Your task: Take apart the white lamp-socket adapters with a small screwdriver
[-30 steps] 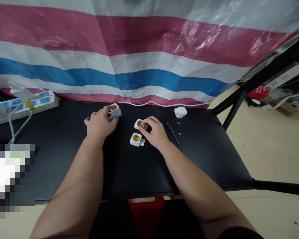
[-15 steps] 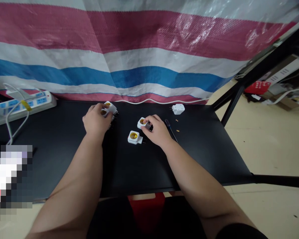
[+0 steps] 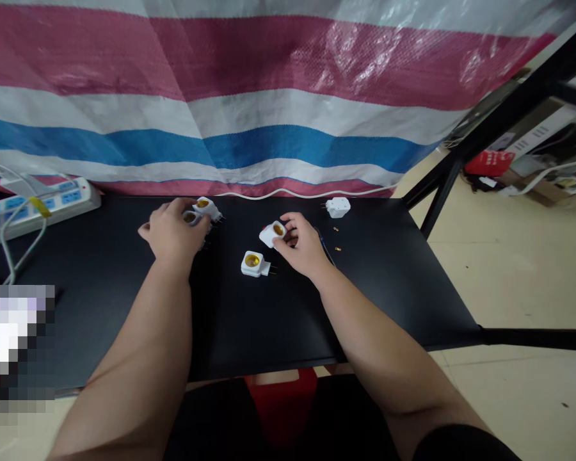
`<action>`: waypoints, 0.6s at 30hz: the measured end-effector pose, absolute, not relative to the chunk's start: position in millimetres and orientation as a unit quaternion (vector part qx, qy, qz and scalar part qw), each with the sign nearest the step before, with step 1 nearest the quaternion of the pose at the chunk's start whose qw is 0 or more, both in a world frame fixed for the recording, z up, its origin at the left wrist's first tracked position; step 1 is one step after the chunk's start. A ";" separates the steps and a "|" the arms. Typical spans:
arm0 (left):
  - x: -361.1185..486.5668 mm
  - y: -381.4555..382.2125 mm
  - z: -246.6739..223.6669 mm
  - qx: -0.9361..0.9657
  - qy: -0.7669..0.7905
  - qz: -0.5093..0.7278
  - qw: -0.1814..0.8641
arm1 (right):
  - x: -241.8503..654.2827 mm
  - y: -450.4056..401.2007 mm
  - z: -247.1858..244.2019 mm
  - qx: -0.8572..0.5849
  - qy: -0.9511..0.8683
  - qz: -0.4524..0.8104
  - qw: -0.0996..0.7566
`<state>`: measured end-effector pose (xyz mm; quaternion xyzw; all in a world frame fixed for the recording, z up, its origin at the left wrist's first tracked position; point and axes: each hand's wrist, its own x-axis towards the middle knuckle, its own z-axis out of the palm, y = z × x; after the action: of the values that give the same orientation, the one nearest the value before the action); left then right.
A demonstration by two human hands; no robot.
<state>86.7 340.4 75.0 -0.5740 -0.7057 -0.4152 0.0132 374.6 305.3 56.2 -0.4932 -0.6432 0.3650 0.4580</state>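
Observation:
My right hand (image 3: 303,244) grips a white plug-in lamp socket (image 3: 269,235) between thumb and fingers, tilted, its brass-coloured opening facing me. My left hand (image 3: 173,232) is curved around another plug-in lamp socket (image 3: 189,216), mostly hidden by the fingers. Right behind it stands a further lamp socket (image 3: 206,207), its pins pointing right. Between the hands and nearer me lies one more lamp socket (image 3: 252,263), opening upward. A screwdriver (image 3: 325,244) is partly hidden behind my right hand.
A white plug-in piece (image 3: 338,207) lies at the back right, with two small brass-coloured parts (image 3: 337,249) in front of it. A power strip (image 3: 72,196) with cables sits at the left. A white cable (image 3: 288,192) runs along the table's back edge, below a striped sheet (image 3: 278,147).
My right hand has tilted its lamp socket up from the table. My left hand has shifted slightly left, its fingers a little wider, and more of the rear socket shows. The view moved slightly.

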 end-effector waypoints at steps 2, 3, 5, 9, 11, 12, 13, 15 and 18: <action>88.6 338.3 74.6 -0.577 -0.647 -0.492 0.076 | 373.6 309.4 56.4 -0.482 -0.570 0.445 0.494; 92.6 335.6 76.2 -0.595 -0.606 -0.519 0.095 | 373.4 311.1 57.6 -0.472 -0.525 0.492 0.510; 106.4 327.5 82.2 -0.652 -0.497 -0.561 0.114 | 373.7 313.1 61.6 -0.438 -0.435 0.584 0.528; 141.5 310.2 92.1 -0.803 -0.346 -0.484 -0.039 | 374.1 311.0 69.9 -0.360 -0.351 0.685 0.527; 153.2 305.2 91.1 -0.815 -0.322 -0.469 -0.112 | 371.7 307.4 71.1 -0.338 -0.367 0.688 0.526; 156.7 303.9 89.2 -0.818 -0.311 -0.460 -0.148 | 369.8 305.2 71.0 -0.333 -0.384 0.683 0.525; 159.0 303.1 86.5 -0.817 -0.306 -0.450 -0.187 | 367.8 302.9 70.5 -0.331 -0.403 0.674 0.523; 160.6 303.2 80.2 -0.793 -0.304 -0.454 -0.270 | 364.9 298.5 70.1 -0.334 -0.450 0.649 0.515; 159.6 305.9 71.4 -0.744 -0.307 -0.489 -0.336 | 369.6 294.7 74.3 -0.376 -0.568 0.547 0.488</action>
<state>159.6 305.9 71.4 -0.7440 -0.3072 -0.4888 -0.3365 369.6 294.7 74.3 -0.3760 -0.5676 0.5466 0.4875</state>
